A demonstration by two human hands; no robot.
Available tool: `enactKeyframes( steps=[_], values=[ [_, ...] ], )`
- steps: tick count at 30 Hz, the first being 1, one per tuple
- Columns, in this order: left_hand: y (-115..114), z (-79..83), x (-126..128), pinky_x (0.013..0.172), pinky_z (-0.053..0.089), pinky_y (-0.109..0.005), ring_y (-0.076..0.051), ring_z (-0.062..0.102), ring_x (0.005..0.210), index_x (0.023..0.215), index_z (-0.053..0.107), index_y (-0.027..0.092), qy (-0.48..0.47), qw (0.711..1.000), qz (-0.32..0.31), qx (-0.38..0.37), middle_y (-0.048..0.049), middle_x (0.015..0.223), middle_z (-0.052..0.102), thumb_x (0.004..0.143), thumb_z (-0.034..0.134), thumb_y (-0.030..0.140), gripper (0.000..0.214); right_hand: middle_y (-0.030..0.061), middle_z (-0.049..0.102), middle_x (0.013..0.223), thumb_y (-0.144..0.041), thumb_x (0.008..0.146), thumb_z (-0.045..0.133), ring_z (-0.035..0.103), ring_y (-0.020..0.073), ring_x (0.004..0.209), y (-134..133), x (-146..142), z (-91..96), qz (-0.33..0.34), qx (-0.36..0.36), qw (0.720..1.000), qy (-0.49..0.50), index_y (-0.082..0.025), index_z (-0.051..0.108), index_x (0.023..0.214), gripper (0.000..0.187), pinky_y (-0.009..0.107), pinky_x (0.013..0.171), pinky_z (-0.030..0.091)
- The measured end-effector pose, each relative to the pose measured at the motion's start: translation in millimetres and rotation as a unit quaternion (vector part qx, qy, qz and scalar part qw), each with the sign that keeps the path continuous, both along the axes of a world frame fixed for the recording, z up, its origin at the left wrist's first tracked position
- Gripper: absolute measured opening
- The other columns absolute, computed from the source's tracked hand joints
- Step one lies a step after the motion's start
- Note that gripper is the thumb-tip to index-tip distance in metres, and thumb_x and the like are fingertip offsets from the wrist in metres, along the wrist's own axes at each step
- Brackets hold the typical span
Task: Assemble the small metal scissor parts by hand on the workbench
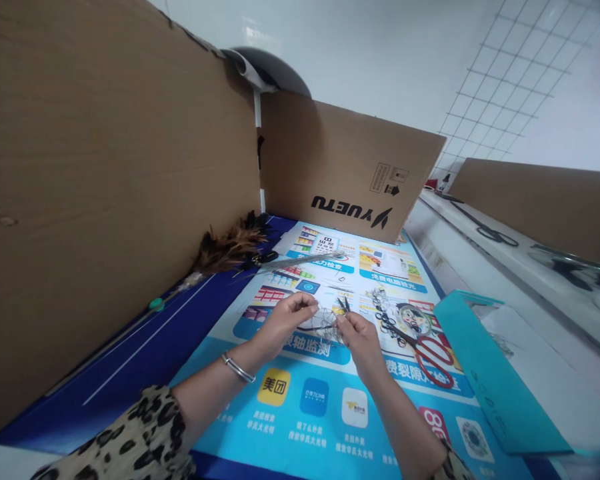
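Note:
My left hand (286,321) and my right hand (360,337) meet over a printed blue poster (325,400) on the table. Both pinch a small tangle of thin silvery wire (326,321) held between them just above the poster. The fingers of each hand are closed on it. A silver bangle (239,367) sits on my left wrist, and a leopard-print sleeve (140,440) covers that forearm. Small dark loose bits (386,321) lie on the poster just right of my right hand.
Red-handled scissors (433,359) lie right of my right hand. A feather duster (225,250) and a long grey feather (300,261) lie farther back. Cardboard walls (105,173) stand left and behind. A teal folder (495,380) lies right; black scissors (495,233) rest on a white ledge.

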State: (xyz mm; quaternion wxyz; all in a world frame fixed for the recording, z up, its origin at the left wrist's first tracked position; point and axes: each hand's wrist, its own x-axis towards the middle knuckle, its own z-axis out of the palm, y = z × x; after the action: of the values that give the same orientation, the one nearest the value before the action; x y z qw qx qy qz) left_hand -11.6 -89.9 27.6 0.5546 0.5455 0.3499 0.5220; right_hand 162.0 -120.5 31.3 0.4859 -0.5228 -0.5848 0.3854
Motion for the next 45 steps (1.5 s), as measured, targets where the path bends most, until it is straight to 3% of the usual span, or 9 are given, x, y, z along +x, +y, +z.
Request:
enactKeyframes(
  steps=[5, 14, 20, 23, 28, 34, 37, 40, 45],
  values=[
    [-1, 1.8, 0, 0.071, 0.037, -0.025, -0.014, 0.048, 0.077, 0.072, 0.056, 0.015, 0.008, 0.999, 0.031, 0.035, -0.0018, 0.081, 0.053, 0.074, 0.059, 0.026, 0.011, -0.0033, 0.042, 0.051, -0.047, 0.079, 0.052, 0.036, 0.0105, 0.050, 0, 1, -0.4, 0.009, 0.003, 1.000, -0.003, -0.018, 0.055, 0.061, 0.034, 0.022, 0.048, 0.028],
    [-1, -2.4, 1, 0.066, 0.037, -0.024, -0.012, 0.046, 0.069, 0.079, 0.057, 0.015, -0.005, 1.000, 0.026, -0.007, 0.0006, 0.075, 0.052, 0.076, 0.058, 0.028, 0.013, -0.0044, 0.044, 0.051, -0.046, 0.080, 0.052, 0.034, 0.0084, 0.046, 1, -1, -3.2, 0.032, -0.045, 0.998, 0.041, -0.017, 0.055, 0.065, 0.032, 0.021, 0.045, 0.026],
    [-1, -0.8, 0, 0.075, 0.040, -0.028, -0.016, 0.050, 0.081, 0.084, 0.059, 0.017, 0.053, 0.992, 0.099, 0.065, -0.0034, 0.087, 0.056, 0.076, 0.054, 0.021, 0.010, -0.0033, 0.048, 0.056, -0.046, 0.079, 0.053, 0.032, 0.0070, 0.044, 2, -1, -1.3, 0.030, -0.053, 0.993, 0.105, -0.016, 0.054, 0.067, 0.032, 0.021, 0.043, 0.024],
    [-4, 1.4, -1, 0.082, 0.039, -0.030, -0.019, 0.050, 0.089, 0.080, 0.061, 0.019, 0.106, 0.973, 0.122, 0.163, -0.0048, 0.090, 0.054, 0.075, 0.051, 0.014, 0.012, -0.0029, 0.048, 0.056, -0.046, 0.079, 0.053, 0.033, 0.0069, 0.044, 2, -1, -0.4, 0.028, -0.053, 0.992, 0.111, -0.016, 0.054, 0.066, 0.032, 0.021, 0.042, 0.023],
    [-5, -2.8, 0, 0.088, 0.038, -0.035, -0.020, 0.047, 0.099, 0.085, 0.065, 0.022, 0.232, 0.926, 0.084, 0.286, -0.0065, 0.099, 0.051, 0.074, 0.043, 0.004, 0.031, -0.0031, 0.047, 0.055, -0.046, 0.079, 0.053, 0.033, 0.0072, 0.044, 2, -1, -1.0, 0.028, -0.046, 0.993, 0.108, -0.016, 0.054, 0.066, 0.032, 0.021, 0.043, 0.024],
    [-3, -8.0, 0, 0.088, 0.036, -0.042, -0.026, 0.042, 0.104, 0.093, 0.065, 0.022, 0.370, 0.864, 0.073, 0.333, -0.0093, 0.112, 0.049, 0.068, 0.043, 0.000, 0.040, -0.0037, 0.047, 0.054, -0.045, 0.079, 0.053, 0.033, 0.0073, 0.044, 3, -1, -1.8, 0.037, -0.039, 0.992, 0.117, -0.017, 0.054, 0.067, 0.030, 0.022, 0.044, 0.026],
    [-5, -4.5, -1, 0.089, 0.033, -0.045, -0.029, 0.041, 0.106, 0.089, 0.066, 0.021, 0.400, 0.848, 0.074, 0.339, -0.0098, 0.116, 0.049, 0.068, 0.044, 0.000, 0.037, -0.0040, 0.045, 0.053, -0.044, 0.080, 0.052, 0.034, 0.0077, 0.045, 2, -2, -3.4, 0.044, -0.040, 0.992, 0.108, -0.017, 0.054, 0.066, 0.030, 0.022, 0.044, 0.026],
    [-8, -0.2, -2, 0.090, 0.032, -0.045, -0.028, 0.041, 0.106, 0.081, 0.066, 0.021, 0.381, 0.856, 0.083, 0.339, -0.0087, 0.113, 0.051, 0.069, 0.045, 0.001, 0.031, -0.0035, 0.046, 0.055, -0.045, 0.080, 0.052, 0.034, 0.0077, 0.046, 2, -3, -5.0, 0.042, -0.041, 0.992, 0.110, -0.017, 0.054, 0.067, 0.031, 0.022, 0.044, 0.026],
    [-8, 4.8, -3, 0.087, 0.037, -0.036, -0.022, 0.047, 0.098, 0.088, 0.061, 0.020, 0.243, 0.923, 0.135, 0.267, -0.0074, 0.101, 0.053, 0.075, 0.046, 0.009, 0.022, -0.0029, 0.046, 0.059, -0.047, 0.079, 0.053, 0.034, 0.0073, 0.045, 3, -2, -3.8, 0.045, -0.046, 0.988, 0.139, -0.017, 0.054, 0.071, 0.032, 0.022, 0.044, 0.026]
  ],
)
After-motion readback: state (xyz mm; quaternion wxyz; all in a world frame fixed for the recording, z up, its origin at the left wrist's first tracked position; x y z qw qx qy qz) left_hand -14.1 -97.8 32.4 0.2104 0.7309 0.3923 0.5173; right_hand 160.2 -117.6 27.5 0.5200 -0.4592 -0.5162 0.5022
